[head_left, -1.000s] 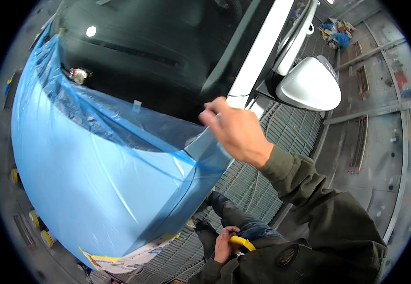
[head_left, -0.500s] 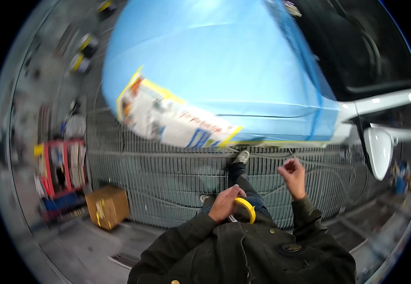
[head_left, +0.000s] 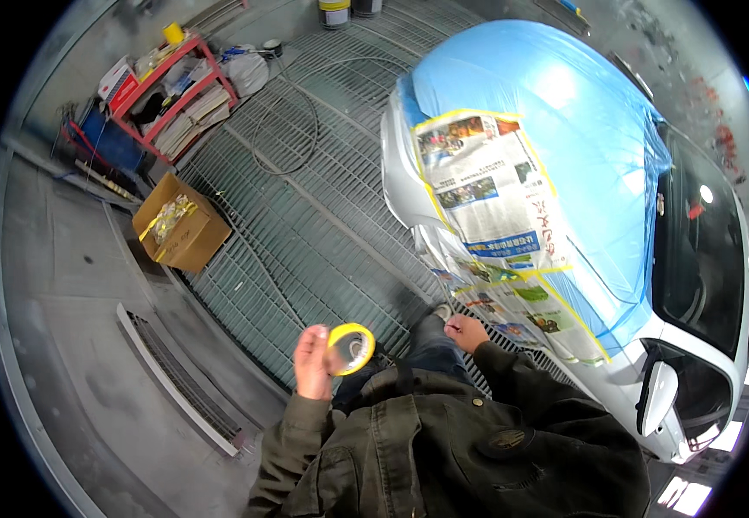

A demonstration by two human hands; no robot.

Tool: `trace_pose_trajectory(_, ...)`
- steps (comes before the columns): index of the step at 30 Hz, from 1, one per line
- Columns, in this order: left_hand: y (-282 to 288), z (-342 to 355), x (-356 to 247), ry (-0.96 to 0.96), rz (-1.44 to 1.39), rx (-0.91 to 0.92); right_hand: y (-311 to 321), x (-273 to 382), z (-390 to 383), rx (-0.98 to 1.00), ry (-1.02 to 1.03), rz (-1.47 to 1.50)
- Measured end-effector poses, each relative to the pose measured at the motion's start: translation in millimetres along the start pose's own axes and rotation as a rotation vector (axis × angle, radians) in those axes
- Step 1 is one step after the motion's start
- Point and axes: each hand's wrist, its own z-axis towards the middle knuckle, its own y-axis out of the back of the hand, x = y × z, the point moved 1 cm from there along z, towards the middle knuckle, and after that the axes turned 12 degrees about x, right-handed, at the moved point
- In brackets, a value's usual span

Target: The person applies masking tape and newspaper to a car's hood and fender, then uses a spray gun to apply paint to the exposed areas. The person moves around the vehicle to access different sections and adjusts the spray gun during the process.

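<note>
My left hand (head_left: 312, 363) grips a roll of yellow masking tape (head_left: 369, 352) by its edge, held out in front of my body to the left. Curled fingers close my right hand (head_left: 467, 332); whatever they hold, if anything, is hidden. That hand is nearest the car's side, where newspaper sheets (head_left: 499, 194) edged with yellow tape cover part of the front and fender. Blue masking film (head_left: 564, 112) lies over the hood. The white side mirror (head_left: 661, 393) and dark windshield (head_left: 701, 233) are uncovered.
A cardboard box (head_left: 197, 237) with crumpled tape and film inside stands on the grated floor (head_left: 314, 233). Behind it is a red shelf cart (head_left: 219, 73) loaded with papers. A hose (head_left: 316, 129) loops across the grating, and a bucket (head_left: 334, 13) stands far off.
My view has turned left, so the car now sits at the right. My left hand has moved out leftward with the tape roll. My right hand has come closer to the left one.
</note>
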Motion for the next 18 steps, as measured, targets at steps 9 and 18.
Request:
trace_pose_trajectory(9,98,22,-80,-0.347,-0.355,-0.200,-13,13,81,0.194,-0.278,-0.007)
trace_pose_trajectory(18,163,158,-182,-0.386,-0.435,-0.271,-11,94,266,0.357,-0.345,-0.033)
